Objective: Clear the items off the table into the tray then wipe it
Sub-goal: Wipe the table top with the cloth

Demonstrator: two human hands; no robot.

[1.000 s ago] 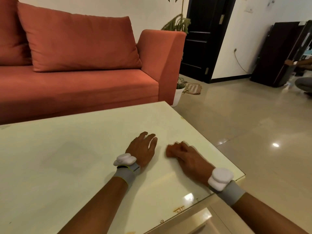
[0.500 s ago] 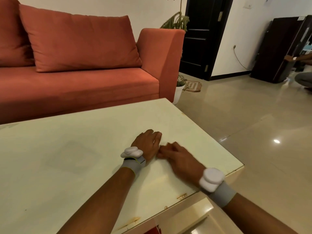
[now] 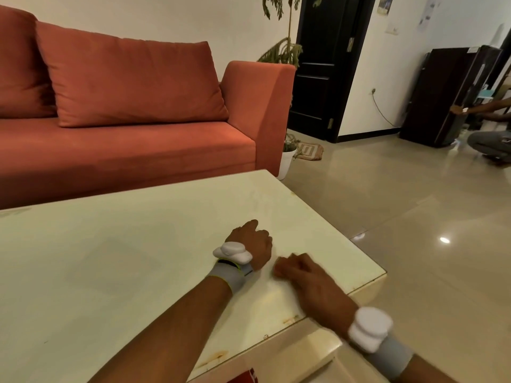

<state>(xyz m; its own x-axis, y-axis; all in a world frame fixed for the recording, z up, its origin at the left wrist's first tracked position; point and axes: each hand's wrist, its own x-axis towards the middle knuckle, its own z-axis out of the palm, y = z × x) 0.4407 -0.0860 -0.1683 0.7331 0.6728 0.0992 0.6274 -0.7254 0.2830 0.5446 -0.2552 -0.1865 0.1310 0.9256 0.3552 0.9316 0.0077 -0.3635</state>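
- Glossy cream table (image 3: 124,258): likely hard and slick; wipe under flat pressure.
- Left hand (image 3: 250,244) on table: fingers curled, visibly empty.
- Right hand (image 3: 307,275) on table: blurred, state unclear.

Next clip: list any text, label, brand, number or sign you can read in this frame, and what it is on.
"D": a large letter on the floor mat beside the white plant pot; anything more on it is unreadable.
The poster right of the black door: print too blurred to read.
The sheets on the right wall: too blurred to read.
The wrist devices and the table: no text visible.
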